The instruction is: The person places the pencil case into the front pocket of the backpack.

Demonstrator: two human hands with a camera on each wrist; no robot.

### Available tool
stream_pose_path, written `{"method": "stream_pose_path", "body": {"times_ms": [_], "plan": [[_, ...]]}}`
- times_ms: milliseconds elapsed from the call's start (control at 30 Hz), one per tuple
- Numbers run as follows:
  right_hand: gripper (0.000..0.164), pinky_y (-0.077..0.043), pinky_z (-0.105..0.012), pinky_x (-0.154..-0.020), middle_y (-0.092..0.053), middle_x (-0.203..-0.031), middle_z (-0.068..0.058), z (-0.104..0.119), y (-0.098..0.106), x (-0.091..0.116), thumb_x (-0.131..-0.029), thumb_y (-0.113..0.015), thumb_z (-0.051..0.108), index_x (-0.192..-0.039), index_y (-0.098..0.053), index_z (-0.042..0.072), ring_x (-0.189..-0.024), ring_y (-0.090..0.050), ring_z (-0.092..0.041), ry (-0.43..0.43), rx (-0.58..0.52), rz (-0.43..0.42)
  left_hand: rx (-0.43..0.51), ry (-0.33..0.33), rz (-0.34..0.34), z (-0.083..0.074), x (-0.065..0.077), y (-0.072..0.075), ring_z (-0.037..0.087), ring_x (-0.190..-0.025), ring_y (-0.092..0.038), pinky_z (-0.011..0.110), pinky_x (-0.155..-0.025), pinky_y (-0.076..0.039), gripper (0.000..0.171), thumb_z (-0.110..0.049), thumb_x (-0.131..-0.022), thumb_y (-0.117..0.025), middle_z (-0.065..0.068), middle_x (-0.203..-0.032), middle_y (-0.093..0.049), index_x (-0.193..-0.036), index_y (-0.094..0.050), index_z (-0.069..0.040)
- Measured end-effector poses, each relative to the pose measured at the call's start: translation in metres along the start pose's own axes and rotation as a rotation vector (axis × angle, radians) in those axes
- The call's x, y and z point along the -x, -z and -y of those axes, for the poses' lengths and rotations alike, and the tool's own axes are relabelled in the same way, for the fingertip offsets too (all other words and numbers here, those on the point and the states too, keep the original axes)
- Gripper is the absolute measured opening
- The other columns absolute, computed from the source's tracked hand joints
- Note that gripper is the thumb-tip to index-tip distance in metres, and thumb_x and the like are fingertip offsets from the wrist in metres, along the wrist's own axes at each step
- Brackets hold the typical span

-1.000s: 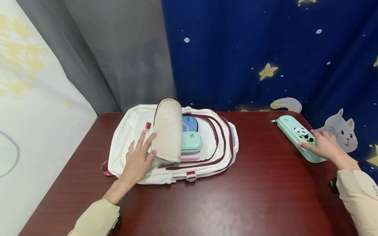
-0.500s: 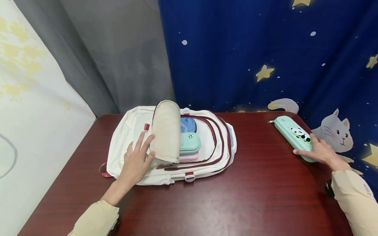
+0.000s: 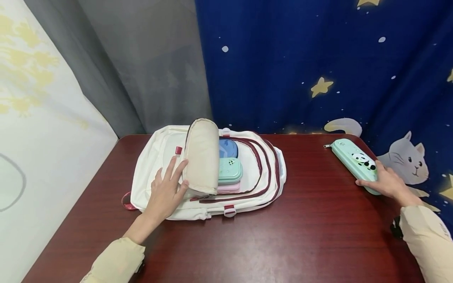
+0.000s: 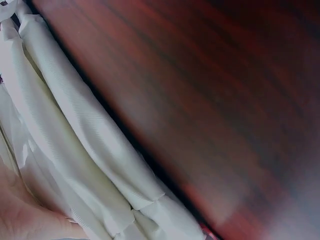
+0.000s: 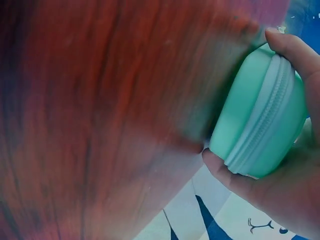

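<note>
A white backpack (image 3: 164, 137) with maroon trim lies flat on the table, its front pocket flap (image 3: 202, 157) folded back to the left. My left hand (image 3: 166, 194) rests on the pack with fingers spread, fingertips touching the flap's left side. Partly under the flap are a mint pencil case (image 3: 230, 171), a blue round-edged case (image 3: 228, 148) and a pink item (image 3: 230, 186). At the table's far right corner, my right hand (image 3: 387, 181) grips the near end of a mint panda pencil case (image 3: 350, 157). In the right wrist view, thumb and fingers span that zippered case (image 5: 260, 115).
The dark red wooden table (image 3: 283, 243) ends at a rounded right corner beside the panda case. Behind it hang a grey curtain (image 3: 159, 70) and a blue starry curtain (image 3: 265, 70). A white patterned surface (image 3: 42, 137) slopes along the left.
My right hand has slid from the top of the panda pencil case to its near end and now grips its sides. The left hand and backpack stay put.
</note>
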State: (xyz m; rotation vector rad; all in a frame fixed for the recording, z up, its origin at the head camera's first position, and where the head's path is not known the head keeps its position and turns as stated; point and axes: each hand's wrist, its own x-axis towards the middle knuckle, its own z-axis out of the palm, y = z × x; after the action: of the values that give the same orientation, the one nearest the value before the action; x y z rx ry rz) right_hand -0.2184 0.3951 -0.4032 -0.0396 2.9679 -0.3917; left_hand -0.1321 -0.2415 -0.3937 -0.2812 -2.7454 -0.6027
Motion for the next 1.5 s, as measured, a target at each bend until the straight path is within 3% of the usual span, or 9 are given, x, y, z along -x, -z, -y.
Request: {"method": "stream_pose_path", "body": {"times_ms": [233, 433, 700, 1233, 1500], "plan": [[0.112, -0.034, -0.066, -0.076, -0.028, -0.117, -0.049, 0.013, 0.003, -0.002, -0.080, -0.063, 0.054, -0.140, 0.001, -0.016, -0.099, -0.036, -0.056, 0.068, -0.024, -0.080, -0.025, 0.032, 0.054, -0.002, 0.001, 0.007, 0.058, -0.123, -0.021, 0.072, -0.084, -0.025, 0.054, -0.046, -0.095, -0.040, 0.009, -0.154, -0.012, -0.145, -0.026, -0.030], [0.111, -0.033, -0.065, -0.076, -0.028, -0.120, -0.049, 0.030, 0.015, -0.001, -0.080, -0.066, 0.050, -0.142, 0.001, -0.012, -0.100, -0.037, -0.055, 0.122, -0.032, -0.135, -0.030, 0.017, 0.041, -0.001, 0.000, 0.006, 0.058, -0.123, -0.022, 0.072, -0.085, -0.025, 0.055, -0.047, -0.095, -0.039, 0.008, -0.154, -0.012, -0.145, -0.026, -0.031], [0.112, -0.035, -0.063, -0.074, -0.027, -0.123, -0.045, 0.053, 0.025, 0.000, -0.079, -0.066, 0.052, -0.146, 0.004, -0.003, -0.099, -0.038, -0.050, 0.138, -0.047, -0.132, -0.041, 0.001, 0.026, -0.002, -0.001, 0.005, 0.057, -0.122, -0.024, 0.071, -0.084, -0.026, 0.055, -0.048, -0.095, -0.039, 0.009, -0.154, -0.014, -0.146, -0.026, -0.030], [0.105, -0.036, -0.054, -0.069, -0.040, -0.115, -0.037, 0.081, 0.038, -0.001, -0.075, -0.073, 0.047, -0.148, -0.013, 0.004, -0.094, -0.043, -0.043, 0.221, -0.048, -0.213, -0.030, -0.002, 0.035, -0.004, -0.001, 0.002, 0.057, -0.123, -0.023, 0.072, -0.084, -0.026, 0.056, -0.047, -0.095, -0.040, 0.009, -0.154, -0.013, -0.146, -0.025, -0.031], [0.108, -0.034, -0.059, -0.076, -0.033, -0.127, -0.035, 0.105, 0.044, 0.003, -0.074, -0.073, 0.049, -0.150, -0.007, 0.008, -0.103, -0.038, -0.043, 0.257, -0.038, -0.164, -0.039, -0.002, 0.021, 0.001, -0.003, 0.007, 0.059, -0.120, -0.026, 0.071, -0.081, -0.029, 0.055, -0.042, -0.094, -0.042, 0.010, -0.153, -0.016, -0.145, -0.027, -0.028]]}}
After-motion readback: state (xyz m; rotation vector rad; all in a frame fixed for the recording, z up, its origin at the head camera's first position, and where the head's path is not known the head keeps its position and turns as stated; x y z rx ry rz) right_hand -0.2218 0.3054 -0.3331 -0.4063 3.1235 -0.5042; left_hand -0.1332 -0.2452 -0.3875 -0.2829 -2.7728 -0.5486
